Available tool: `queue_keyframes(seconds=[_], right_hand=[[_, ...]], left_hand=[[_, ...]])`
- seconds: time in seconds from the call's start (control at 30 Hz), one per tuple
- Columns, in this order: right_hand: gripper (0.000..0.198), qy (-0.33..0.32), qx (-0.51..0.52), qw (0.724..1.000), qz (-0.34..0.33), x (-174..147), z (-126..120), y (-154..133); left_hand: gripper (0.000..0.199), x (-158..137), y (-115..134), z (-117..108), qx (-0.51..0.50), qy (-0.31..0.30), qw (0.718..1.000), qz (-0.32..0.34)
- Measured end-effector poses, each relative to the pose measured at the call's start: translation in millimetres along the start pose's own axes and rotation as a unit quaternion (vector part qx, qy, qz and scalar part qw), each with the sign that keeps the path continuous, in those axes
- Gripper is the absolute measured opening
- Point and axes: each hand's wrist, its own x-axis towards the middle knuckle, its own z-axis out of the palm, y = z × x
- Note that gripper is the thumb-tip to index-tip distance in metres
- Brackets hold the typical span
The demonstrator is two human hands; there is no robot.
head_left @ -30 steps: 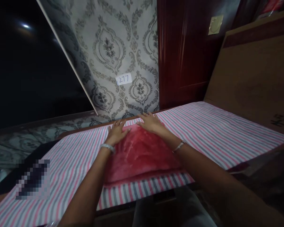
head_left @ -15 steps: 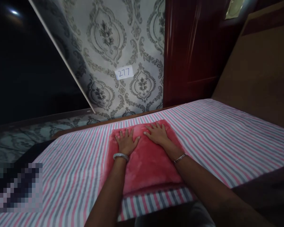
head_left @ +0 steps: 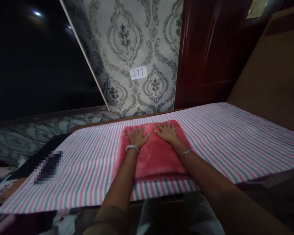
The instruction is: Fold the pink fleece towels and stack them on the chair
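A folded pink-red plush cloth (head_left: 159, 160) lies flat on a striped sheet (head_left: 93, 163) of pink, grey and white. My left hand (head_left: 137, 137) rests palm down on its far left part, fingers spread, with a pale bangle at the wrist. On the far right part lies my right hand (head_left: 166, 132), also flat with the fingers apart, a thin silver bracelet on that wrist. Neither hand grips anything. The fold of the cloth shows along its near edge.
Behind the sheet stands a patterned wall with a paper label (head_left: 138, 72) reading 277. A large dark screen (head_left: 39, 65) is at the left, a dark red door (head_left: 205, 58) at the right. A brown panel (head_left: 274, 68) borders the far right. Clothes (head_left: 66, 223) show below left.
The camera view has shifted, so the scene sits further right and slightly higher. Both hands stay flat on the plush cloth in nearly the same places.
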Motion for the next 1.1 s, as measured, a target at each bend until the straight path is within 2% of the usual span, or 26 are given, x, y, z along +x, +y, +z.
queue_keyframes(seconds=[0.17, 0.23, 0.3, 0.4, 0.47, 0.53, 0.63, 1.1], right_hand=[[0.060, -0.013, 0.009, 1.000, -0.013, -12, -24, -4], [0.061, 0.010, 0.017, 0.999, -0.033, -30, -33, -6], [0.062, 0.044, 0.015, 0.996, -0.081, -59, -35, -5], [0.062, 0.040, 0.002, 0.989, -0.145, -103, -23, -3], [0.063, 0.031, -0.003, 0.988, -0.151, -123, -11, -1], [0.063, 0.039, -0.005, 0.988, -0.146, -132, -1, 1], [0.063, 0.053, 0.000, 0.988, -0.145, -131, 6, 2], [0.057, 0.080, 0.018, 0.986, -0.146, -128, 12, 4]], left_hand=[[0.075, -4, -1, -24, -0.018, -0.062, 0.998, -0.005], [0.074, -23, -1, -34, -0.028, -0.056, 0.998, 0.013], [0.071, -54, -1, -37, -0.035, -0.026, 0.997, 0.058], [0.067, -104, 1, -27, -0.032, 0.007, 0.993, 0.111], [0.066, -129, 5, -16, -0.023, 0.021, 0.993, 0.111], [0.066, -140, 8, -6, -0.007, 0.040, 0.994, 0.103], [0.066, -141, 10, 1, 0.008, 0.057, 0.993, 0.103], [0.061, -136, 10, 2, 0.004, 0.073, 0.991, 0.116]])
